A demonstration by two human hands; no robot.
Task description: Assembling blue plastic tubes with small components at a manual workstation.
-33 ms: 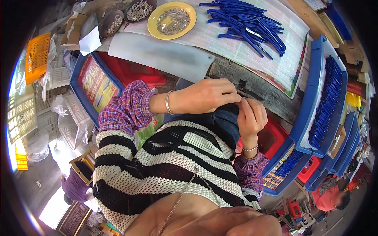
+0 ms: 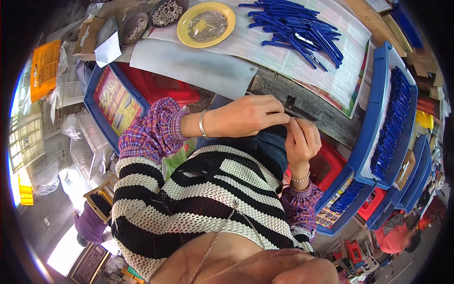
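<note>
My left hand (image 2: 248,115) and my right hand (image 2: 302,138) meet over my lap, close to the table's front edge. Both are closed, thumbs and fingertips pinched together and almost touching. Whatever lies between the fingertips is hidden or too small to make out. Beyond them on the table, a pile of long, slim blue plastic pieces (image 2: 298,31) rests on a pale sheet (image 2: 265,54). To its left is a yellow oval plate (image 2: 182,35) holding thin metal pins (image 2: 208,26). Two dark bowls (image 2: 124,35) beside the plate contain small metal parts.
At right, a blue bin (image 2: 378,104) holds many blue pieces; a lower blue bin (image 2: 326,227) holds more. Another blue bin (image 2: 90,102) stands at left near a red stool (image 2: 182,94). A grey sheet (image 2: 194,68) overhangs the table edge. A person in red (image 2: 392,236) is at lower right.
</note>
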